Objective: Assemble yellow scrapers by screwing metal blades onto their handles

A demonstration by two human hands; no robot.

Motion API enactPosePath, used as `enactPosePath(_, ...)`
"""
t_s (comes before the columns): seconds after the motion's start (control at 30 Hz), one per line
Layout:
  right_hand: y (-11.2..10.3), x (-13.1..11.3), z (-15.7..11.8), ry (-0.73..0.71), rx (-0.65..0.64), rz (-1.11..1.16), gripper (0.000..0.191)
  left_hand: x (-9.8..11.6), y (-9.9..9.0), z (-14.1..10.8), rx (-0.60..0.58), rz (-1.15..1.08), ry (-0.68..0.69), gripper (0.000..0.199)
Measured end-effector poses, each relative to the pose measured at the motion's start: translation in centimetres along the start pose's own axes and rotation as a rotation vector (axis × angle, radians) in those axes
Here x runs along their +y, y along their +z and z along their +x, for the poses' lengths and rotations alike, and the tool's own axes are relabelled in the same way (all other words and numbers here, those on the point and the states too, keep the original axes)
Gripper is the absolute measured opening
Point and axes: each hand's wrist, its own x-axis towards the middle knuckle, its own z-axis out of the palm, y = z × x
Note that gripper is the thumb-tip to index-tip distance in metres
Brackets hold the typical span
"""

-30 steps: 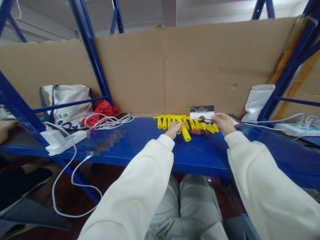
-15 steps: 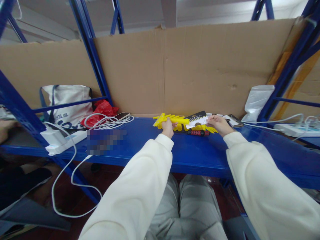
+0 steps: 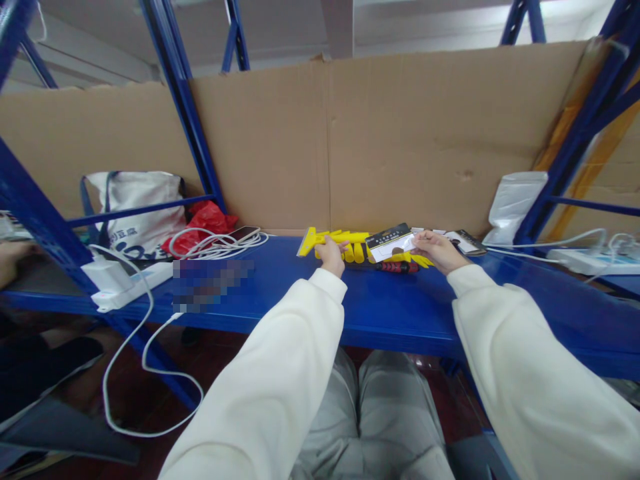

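Grip: left hand (image 3: 330,255) closed round yellow scraper (image 3: 307,241), right hand (image 3: 439,249) pinching header-card packet (image 3: 390,247) at 3 o'clock; one-sided pinch could buckle it

My left hand (image 3: 331,253) covers the middle of the yellow tool (image 3: 307,243) in its grip, so I can't tell exactly where its handle ends against the yellow pieces (image 3: 355,253) behind. The card (image 3: 391,243) hides more of those, and its print is too small to read; my right hand (image 3: 436,249) covers 1 edge of it. Pixel blocks (image 3: 213,283) mask whatever sits left of my left sleeve (image 3: 270,360). Both my sleeves run off the bottom edge. At the left edge, another person's hand (image 3: 14,260) is cut off and blurred. Coiled cable (image 3: 215,243) partly hides the red bag (image 3: 207,217).
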Motion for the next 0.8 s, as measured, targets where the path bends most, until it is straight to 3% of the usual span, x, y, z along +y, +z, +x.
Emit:
enactPosePath(0.1, 0.1, 0.1, 0.0, 0.004, -0.016, 0.006, 0.042, -0.3, 0.1, -0.1, -0.072, 0.012, -0.054, 0.017)
enactPosePath(0.3, 0.5, 0.0, -0.2, -0.007, -0.043, 0.027, 0.045, -1.0, 0.1, -1.1, -0.349, 0.151, -0.169, 0.011)
enactPosePath(0.47, 0.7, 0.0, -0.4, -0.011, -0.070, 0.020, 0.045, -0.9, 0.0, -1.5, -0.469, 0.207, -0.212, 0.012)
enactPosePath(0.7, 1.0, 0.4, -0.4, -0.022, -0.083, 0.010, 0.045, -1.9, 0.1, -1.5, -0.614, 0.312, -0.182, 0.015)
enactPosePath(0.8, 1.1, 0.7, -0.3, -0.022, -0.082, -0.003, 0.048, -2.4, 0.1, -1.5, -0.657, 0.317, -0.133, 0.007)
